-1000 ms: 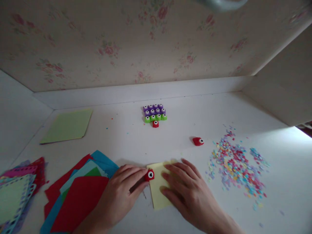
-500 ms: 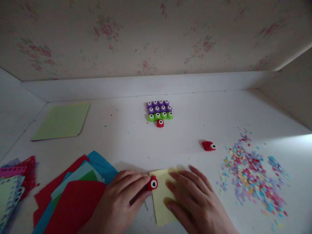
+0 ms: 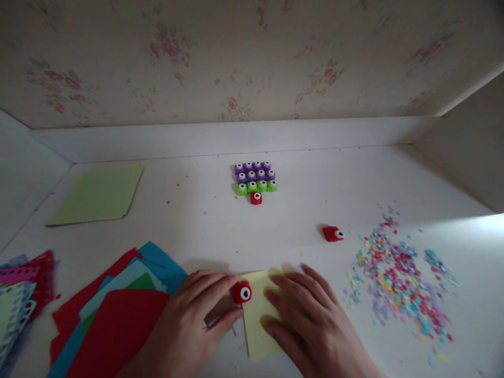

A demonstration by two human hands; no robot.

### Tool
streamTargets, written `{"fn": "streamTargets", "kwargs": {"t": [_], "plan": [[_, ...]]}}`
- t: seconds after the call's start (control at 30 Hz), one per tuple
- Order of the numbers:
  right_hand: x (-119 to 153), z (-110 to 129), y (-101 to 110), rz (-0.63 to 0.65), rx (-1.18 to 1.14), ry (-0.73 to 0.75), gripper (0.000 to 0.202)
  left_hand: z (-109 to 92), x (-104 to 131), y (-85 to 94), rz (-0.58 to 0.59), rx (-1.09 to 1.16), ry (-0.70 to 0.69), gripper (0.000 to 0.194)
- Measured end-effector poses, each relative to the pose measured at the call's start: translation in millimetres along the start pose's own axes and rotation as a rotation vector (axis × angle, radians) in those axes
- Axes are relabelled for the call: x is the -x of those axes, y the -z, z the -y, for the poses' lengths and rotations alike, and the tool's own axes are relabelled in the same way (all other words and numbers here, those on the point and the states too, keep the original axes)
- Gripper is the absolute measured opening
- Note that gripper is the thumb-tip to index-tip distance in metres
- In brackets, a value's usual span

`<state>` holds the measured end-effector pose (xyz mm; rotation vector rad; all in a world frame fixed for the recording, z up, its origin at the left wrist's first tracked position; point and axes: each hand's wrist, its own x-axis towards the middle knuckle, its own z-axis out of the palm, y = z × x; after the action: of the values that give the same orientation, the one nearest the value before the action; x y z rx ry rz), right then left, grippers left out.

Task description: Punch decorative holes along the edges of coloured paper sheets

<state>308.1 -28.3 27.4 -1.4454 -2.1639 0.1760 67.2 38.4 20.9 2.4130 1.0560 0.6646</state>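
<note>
Between the thumb and fingers of my left hand (image 3: 197, 315) is a small red punch (image 3: 242, 292) with a white top and a black heart. The punch sits at the upper left edge of a pale yellow paper sheet (image 3: 255, 331). My right hand (image 3: 311, 315) rests on that sheet with its fingers spread, pressing it flat and covering its right part. Another red punch (image 3: 333, 233) lies on its side beyond my right hand.
Rows of purple and green punches (image 3: 255, 177) stand farther back, a red punch (image 3: 256, 198) in front. Coloured sheets (image 3: 122, 315) and a pale green stack (image 3: 98, 194) lie left, near punched-edge papers (image 3: 16, 299). Confetti (image 3: 401, 268) is scattered right.
The red punch in my left hand has tilted slightly and its thumb sits a little lower away from it. The whole view has shifted slightly. My right hand stays on the sheet.
</note>
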Motion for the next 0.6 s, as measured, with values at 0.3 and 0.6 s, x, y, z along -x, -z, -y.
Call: {"fn": "streamTargets", "kwargs": {"t": [0.3, 0.6], "plan": [[4.3, 4.0, 3.2, 0.057, -0.047, -0.071, 0.026, -18.6, -22.7, 6.9, 0.105, 0.107, 0.188, 0.016], [8.5, 4.2, 3.3, 0.100, -0.066, -0.103, 0.027, -22.8, -44.6, 3.0, 0.349, 0.145, 0.327, 0.021]]}}
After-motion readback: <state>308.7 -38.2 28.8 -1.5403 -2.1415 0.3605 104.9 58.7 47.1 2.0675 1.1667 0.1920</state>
